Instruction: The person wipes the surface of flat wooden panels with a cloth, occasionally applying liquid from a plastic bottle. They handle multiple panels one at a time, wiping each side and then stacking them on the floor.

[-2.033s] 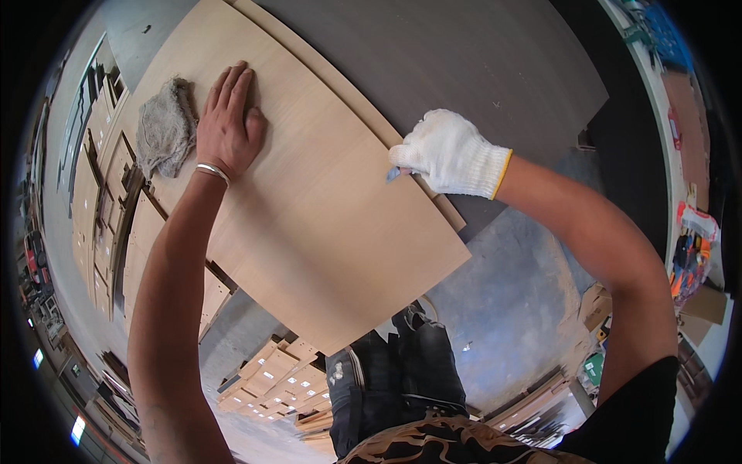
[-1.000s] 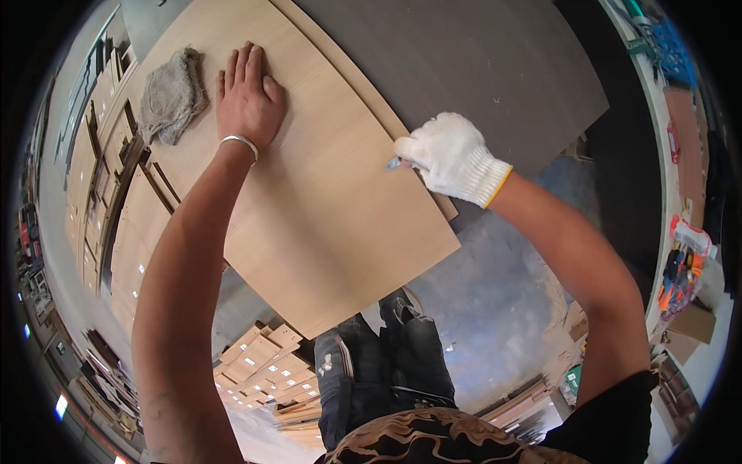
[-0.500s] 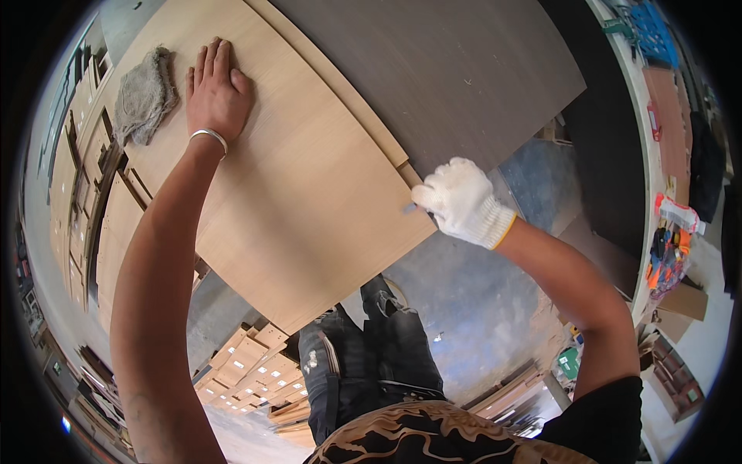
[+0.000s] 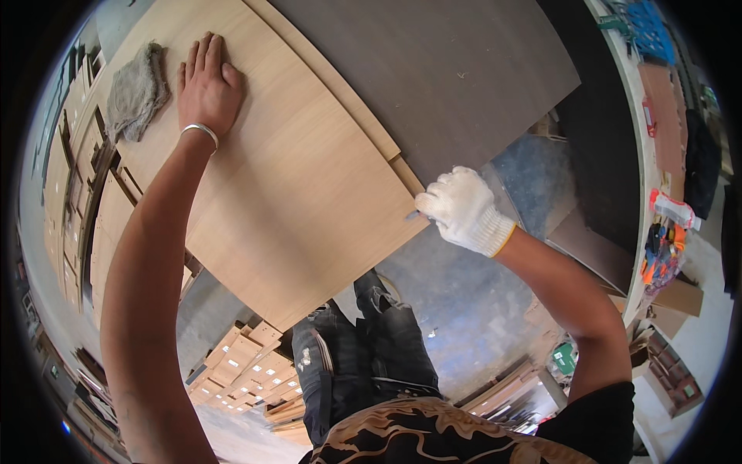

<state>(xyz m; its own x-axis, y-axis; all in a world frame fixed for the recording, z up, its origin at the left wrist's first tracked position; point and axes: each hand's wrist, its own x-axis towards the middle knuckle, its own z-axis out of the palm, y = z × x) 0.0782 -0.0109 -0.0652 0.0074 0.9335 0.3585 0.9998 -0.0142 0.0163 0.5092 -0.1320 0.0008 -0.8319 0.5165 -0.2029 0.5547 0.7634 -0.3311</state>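
Note:
My bare left hand [image 4: 209,91] lies flat on a pale wood-grain panel [image 4: 301,193], fingers stretched out and a silvery bangle at the wrist. Just left of it rests a crumpled grey rag [image 4: 137,91]. In a white knit glove, my right hand [image 4: 457,207] is closed at the panel's near right corner edge. A small grey metal blade [image 4: 413,216] pokes out from its fingers over that edge; the rest of the tool is hidden in the glove. Another pale board shows beneath the panel along its far right side.
A dark grey-brown board [image 4: 456,69] lies beyond the panel on the right. Stacked pale boards [image 4: 247,359] stand below left, with more along the left side. At the far right a bench holds a blue basket [image 4: 649,31], a white-and-red bottle [image 4: 674,209] and orange-handled tools.
The whole view has shifted slightly left. My right hand has moved a little down along the panel's edge with the blade. My left hand stays flat on the panel.

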